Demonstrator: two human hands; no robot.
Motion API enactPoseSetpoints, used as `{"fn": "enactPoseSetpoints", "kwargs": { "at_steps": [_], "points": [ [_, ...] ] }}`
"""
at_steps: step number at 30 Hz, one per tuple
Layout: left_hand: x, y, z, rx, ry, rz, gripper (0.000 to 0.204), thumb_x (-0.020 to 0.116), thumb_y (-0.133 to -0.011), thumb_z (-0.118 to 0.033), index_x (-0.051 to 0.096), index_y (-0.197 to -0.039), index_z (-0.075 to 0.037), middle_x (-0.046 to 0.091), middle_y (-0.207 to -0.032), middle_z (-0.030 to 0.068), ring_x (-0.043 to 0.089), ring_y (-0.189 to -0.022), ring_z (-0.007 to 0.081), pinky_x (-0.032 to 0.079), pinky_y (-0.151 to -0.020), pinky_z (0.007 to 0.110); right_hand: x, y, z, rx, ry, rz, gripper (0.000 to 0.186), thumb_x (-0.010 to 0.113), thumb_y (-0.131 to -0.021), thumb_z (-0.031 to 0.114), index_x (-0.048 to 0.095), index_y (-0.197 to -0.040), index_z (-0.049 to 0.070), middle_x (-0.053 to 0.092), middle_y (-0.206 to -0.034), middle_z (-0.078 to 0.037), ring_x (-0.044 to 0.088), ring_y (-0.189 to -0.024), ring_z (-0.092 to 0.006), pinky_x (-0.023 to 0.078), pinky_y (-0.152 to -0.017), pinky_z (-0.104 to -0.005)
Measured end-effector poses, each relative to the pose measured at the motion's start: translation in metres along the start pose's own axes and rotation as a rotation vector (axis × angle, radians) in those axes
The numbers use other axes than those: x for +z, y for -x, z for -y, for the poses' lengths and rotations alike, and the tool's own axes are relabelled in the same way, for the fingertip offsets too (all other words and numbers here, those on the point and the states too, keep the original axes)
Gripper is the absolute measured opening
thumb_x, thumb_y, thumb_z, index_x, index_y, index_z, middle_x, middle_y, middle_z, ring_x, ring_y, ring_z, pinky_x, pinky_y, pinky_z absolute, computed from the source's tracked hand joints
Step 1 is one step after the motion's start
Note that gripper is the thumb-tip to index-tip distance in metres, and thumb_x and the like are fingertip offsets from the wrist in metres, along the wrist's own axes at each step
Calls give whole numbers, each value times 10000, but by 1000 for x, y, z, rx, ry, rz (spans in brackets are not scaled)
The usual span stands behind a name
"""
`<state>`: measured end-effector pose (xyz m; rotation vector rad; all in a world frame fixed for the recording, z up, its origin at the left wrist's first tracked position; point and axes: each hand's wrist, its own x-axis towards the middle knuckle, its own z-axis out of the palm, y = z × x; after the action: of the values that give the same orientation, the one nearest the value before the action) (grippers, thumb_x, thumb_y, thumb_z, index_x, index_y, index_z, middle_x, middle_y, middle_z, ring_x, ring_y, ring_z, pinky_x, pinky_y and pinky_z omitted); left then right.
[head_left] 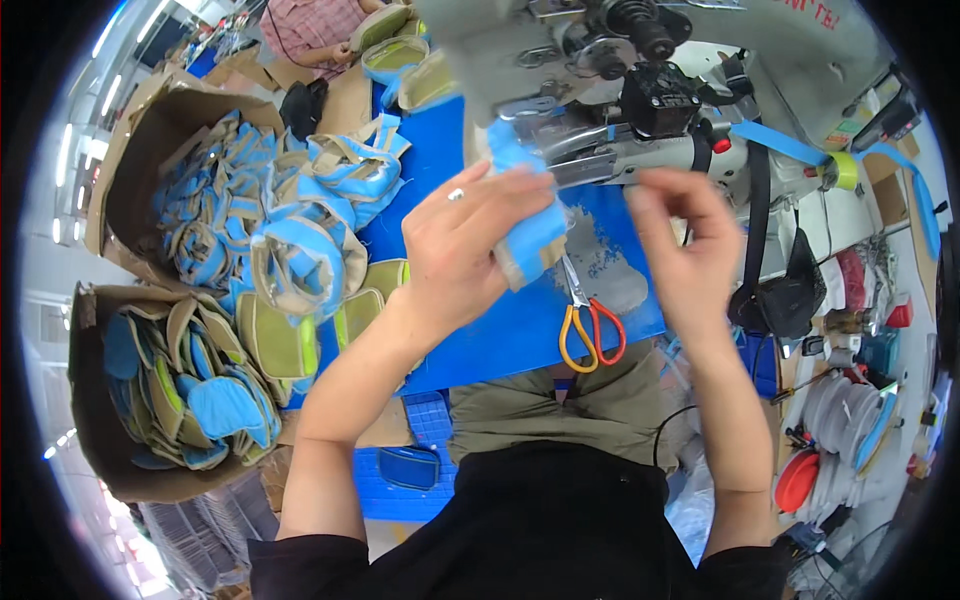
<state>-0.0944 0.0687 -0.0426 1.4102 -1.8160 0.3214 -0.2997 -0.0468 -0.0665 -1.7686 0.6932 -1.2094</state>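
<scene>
The person's black shirt (555, 520) and khaki trousers (500, 420) are closest, with the lap at the near edge of a blue table (470, 350). Left of the lap, below the table's level, a small blue pouch (408, 467) lies on a blue surface.

On the table near that edge, scissors (592, 340) lie with one orange and one red handle toward the person, blades pointing away.

Above the table, the left hand (462, 235), a ring on one finger, grips a blue-and-beige band (535, 240) between thumb and fingers. The band hangs beside the scissors' tips, its upper end just in front of the sewing machine (640, 160). The right hand (690, 235) is apart from the band, near the machine, fingers curled toward the thumb; it is blurred, so I cannot tell whether it holds anything.

To the left, a carton (90, 400) holds green and blue pouches (195, 390); more pouches lie on the table's left side. Beyond it, a second carton (140, 150) brims with blue-and-beige loops (300, 250), some spilling onto the table.

At the far end, a co-worker (310, 30) in a checked shirt has a hand near more pouches.
</scene>
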Motion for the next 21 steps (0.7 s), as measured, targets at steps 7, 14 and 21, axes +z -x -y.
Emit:
{"fn": "enactPoseSetpoints", "kwargs": {
  "at_steps": [7,14,21],
  "points": [
    [-7,3,14,-74,113,-66,293,845,-803,-178,764,-1053,-49,790,-1081,110,768,-1007,287,577,-984,470,104,15,-12,-36,-30,-189,220,823,-779,25,689,-952,41,686,-898,-88,687,-764,-211,524,-683,-304],
    [0,3,13,60,23,19,261,830,-826,-189,769,-1038,-48,791,-1061,122,774,-991,280,592,-952,462,117,30,-30,42,-218,-237,183,791,-775,-34,680,-909,23,672,-845,-91,658,-732,-202,510,-659,-307],
    [-3,-4,6,166,-138,89,240,707,-787,-78,782,-1015,-59,788,-1056,102,770,-1019,256,557,-1008,438,111,29,-34,90,-231,-195,180,751,-771,-61,686,-923,10,681,-839,-99,672,-751,-203,523,-695,-303]
  ]
}}
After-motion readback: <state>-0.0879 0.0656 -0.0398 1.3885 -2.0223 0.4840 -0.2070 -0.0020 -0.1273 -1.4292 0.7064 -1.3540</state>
